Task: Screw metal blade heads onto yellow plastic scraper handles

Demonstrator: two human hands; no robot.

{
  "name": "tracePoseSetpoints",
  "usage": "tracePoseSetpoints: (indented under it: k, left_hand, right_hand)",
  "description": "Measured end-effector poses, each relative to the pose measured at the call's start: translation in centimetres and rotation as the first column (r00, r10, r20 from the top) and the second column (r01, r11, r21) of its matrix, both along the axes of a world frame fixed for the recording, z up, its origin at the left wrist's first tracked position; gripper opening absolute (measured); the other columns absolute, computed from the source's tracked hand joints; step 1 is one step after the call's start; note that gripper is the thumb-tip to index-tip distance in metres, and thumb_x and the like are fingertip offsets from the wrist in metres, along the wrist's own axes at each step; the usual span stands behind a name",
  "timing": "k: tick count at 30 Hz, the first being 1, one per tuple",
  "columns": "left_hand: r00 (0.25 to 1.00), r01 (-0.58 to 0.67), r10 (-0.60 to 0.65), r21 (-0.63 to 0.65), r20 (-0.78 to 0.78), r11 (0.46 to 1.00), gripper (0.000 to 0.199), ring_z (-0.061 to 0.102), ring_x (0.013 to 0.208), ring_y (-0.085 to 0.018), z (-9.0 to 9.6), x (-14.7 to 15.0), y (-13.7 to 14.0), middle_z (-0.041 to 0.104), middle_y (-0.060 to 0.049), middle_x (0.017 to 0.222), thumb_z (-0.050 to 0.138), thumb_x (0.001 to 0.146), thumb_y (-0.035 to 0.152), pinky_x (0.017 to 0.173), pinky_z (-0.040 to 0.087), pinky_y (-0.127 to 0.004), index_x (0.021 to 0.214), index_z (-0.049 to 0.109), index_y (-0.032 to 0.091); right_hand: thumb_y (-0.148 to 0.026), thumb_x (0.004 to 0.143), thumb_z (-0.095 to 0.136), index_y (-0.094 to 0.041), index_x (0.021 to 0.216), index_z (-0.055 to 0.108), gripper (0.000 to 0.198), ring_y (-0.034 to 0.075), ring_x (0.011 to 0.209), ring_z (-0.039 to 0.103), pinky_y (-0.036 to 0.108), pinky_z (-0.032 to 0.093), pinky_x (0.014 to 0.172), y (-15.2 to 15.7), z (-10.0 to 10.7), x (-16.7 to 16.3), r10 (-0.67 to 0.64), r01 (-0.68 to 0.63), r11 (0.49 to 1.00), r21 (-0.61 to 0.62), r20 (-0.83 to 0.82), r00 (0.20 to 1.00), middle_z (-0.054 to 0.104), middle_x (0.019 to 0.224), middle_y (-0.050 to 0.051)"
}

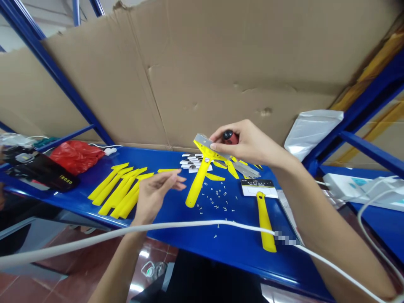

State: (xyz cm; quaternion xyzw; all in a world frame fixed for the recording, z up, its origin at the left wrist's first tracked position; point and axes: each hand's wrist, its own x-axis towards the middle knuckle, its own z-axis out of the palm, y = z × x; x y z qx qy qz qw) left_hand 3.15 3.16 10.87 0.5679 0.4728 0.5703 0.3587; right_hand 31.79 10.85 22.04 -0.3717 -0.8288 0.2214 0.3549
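Note:
My right hand point(244, 141) is closed, pinching a yellow scraper point(198, 183) by its grey metal blade plate, with the yellow handle pointing down. In the same palm sits a red-and-black handle point(230, 136), apparently a screwdriver, its shaft hidden. My left hand point(159, 187) is left of the scraper, fingers loosely stretched and holding nothing. Several yellow scrapers point(121, 191) lie in a row left of that hand. Below the held scraper, small screws and nuts point(217, 198) are scattered over the blue table point(176, 240). A single yellow handle point(265, 223) lies to the right.
Behind my hands are white-and-black packets point(191, 162), yellow pieces point(232, 170) and metal blades point(248, 170). A printed card point(259, 187) touches the loose handle. A red bag point(77, 155) and black case point(41, 168) stand left. A white cable point(151, 227) crosses in front; cardboard point(221, 63) rises behind.

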Motion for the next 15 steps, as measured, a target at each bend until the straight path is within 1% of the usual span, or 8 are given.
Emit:
tracePoseSetpoints:
  k: [1,3,5,6,8,11,13,15]
  left_hand:
    - [0.998,0.030,-0.030,0.008,0.062,1.000,0.042,0.085,0.087,-0.026,0.4,0.7,1.3,0.088,-0.013,0.103,0.087,0.095,0.050,0.088,0.070,-0.040,0.122,0.087,0.017]
    - [0.975,0.158,-0.157,0.002,0.155,0.987,0.055,0.085,0.107,-0.031,1.0,2.3,3.3,0.087,-0.017,0.118,0.086,0.095,0.054,0.097,0.069,-0.042,0.134,0.081,0.015]
    - [0.936,0.319,-0.303,-0.065,0.176,0.946,0.060,0.085,0.108,-0.033,1.5,3.8,4.7,0.085,-0.019,0.124,0.084,0.095,0.059,0.087,0.072,-0.040,0.136,0.077,0.016]
    - [0.916,0.383,-0.362,-0.111,0.170,0.917,0.059,0.086,0.102,-0.032,1.7,4.5,5.2,0.085,-0.019,0.124,0.083,0.095,0.062,0.078,0.072,-0.038,0.132,0.078,0.016]
    - [0.898,0.433,-0.408,-0.168,0.163,0.886,0.054,0.084,0.079,-0.027,1.9,5.6,5.9,0.085,-0.018,0.114,0.083,0.094,0.064,0.061,0.068,-0.033,0.116,0.078,0.015]
    - [0.913,0.396,-0.371,-0.149,0.171,0.906,0.048,0.068,0.048,-0.014,1.9,6.4,6.5,0.082,-0.011,0.088,0.084,0.093,0.061,0.043,0.055,-0.025,0.096,0.073,0.015]
    - [0.914,0.385,-0.358,-0.133,0.191,0.913,0.047,0.058,0.040,-0.010,1.8,6.5,6.8,0.076,-0.006,0.075,0.083,0.094,0.060,0.038,0.047,-0.022,0.089,0.070,0.015]
    - [0.909,0.381,-0.347,-0.126,0.233,0.916,0.047,0.056,0.038,-0.010,1.5,6.2,7.1,0.072,-0.003,0.068,0.083,0.093,0.060,0.035,0.043,-0.022,0.084,0.068,0.017]
  right_hand:
    - [-0.034,0.092,0.081,-0.017,0.102,0.088,0.021,0.012,0.063,0.046,0.031,0.034,0.058,0.2,-0.2,-0.1,0.004,-0.004,1.000,-0.023,0.002,1.000,0.065,0.073,0.000]
    - [-0.034,0.092,0.079,-0.017,0.102,0.088,0.022,0.012,0.059,0.046,0.031,0.034,0.057,0.6,-0.5,-0.3,0.009,-0.009,0.997,-0.074,0.007,1.000,0.062,0.070,-0.001]
    - [-0.034,0.091,0.079,-0.017,0.102,0.087,0.022,0.012,0.060,0.044,0.031,0.034,0.058,1.1,-0.9,-0.5,0.006,-0.005,0.995,-0.101,0.009,1.000,0.062,0.070,-0.001]
    - [-0.035,0.091,0.078,-0.017,0.101,0.087,0.022,0.012,0.062,0.044,0.031,0.034,0.059,1.3,-1.1,-0.6,0.007,-0.006,0.995,-0.101,0.009,1.000,0.063,0.071,-0.001]
    - [-0.036,0.090,0.079,-0.017,0.099,0.087,0.022,0.013,0.065,0.044,0.031,0.034,0.061,1.7,-1.6,-0.7,0.014,-0.013,0.995,-0.095,0.016,1.000,0.064,0.073,0.000]
    - [-0.038,0.090,0.079,-0.018,0.094,0.086,0.022,0.014,0.067,0.044,0.032,0.034,0.063,2.2,-2.4,-0.9,0.006,-0.001,0.997,-0.079,0.060,0.998,0.061,0.071,-0.001]
    - [-0.040,0.092,0.078,-0.018,0.094,0.085,0.023,0.014,0.067,0.046,0.032,0.035,0.064,2.4,-2.8,-1.1,-0.021,0.027,0.998,-0.060,0.097,0.995,0.065,0.073,-0.001]
    - [-0.044,0.098,0.075,-0.018,0.102,0.086,0.028,0.015,0.070,0.052,0.033,0.038,0.067,2.3,-3.1,-1.6,-0.051,0.056,0.998,-0.039,0.115,0.992,0.073,0.083,0.003]
